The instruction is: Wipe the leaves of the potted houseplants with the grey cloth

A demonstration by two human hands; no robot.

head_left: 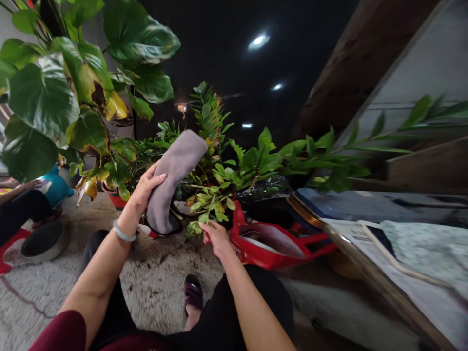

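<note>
My left hand (146, 187) is wrapped round a long, grey, soft-looking fabric piece (177, 163), curved and with a dark edge at its lower end. It looks like a shoe insole, but I cannot be sure. My thumb lies over its face, and its upper end tilts to the right. Lower and to the right, my right hand (217, 238) has its fingers pinched at the tip of a light-green leafy sprig (210, 207). The sprig belongs to the low potted greenery in front of me.
A red bag (272, 243) stands right of my right hand. Beside it a table (340, 234) carries papers and a patterned cloth (427, 243). A large-leaved plant (44, 92) rises at the left. Another person's leg (22, 214) and a grey basin (44, 241) are at far left.
</note>
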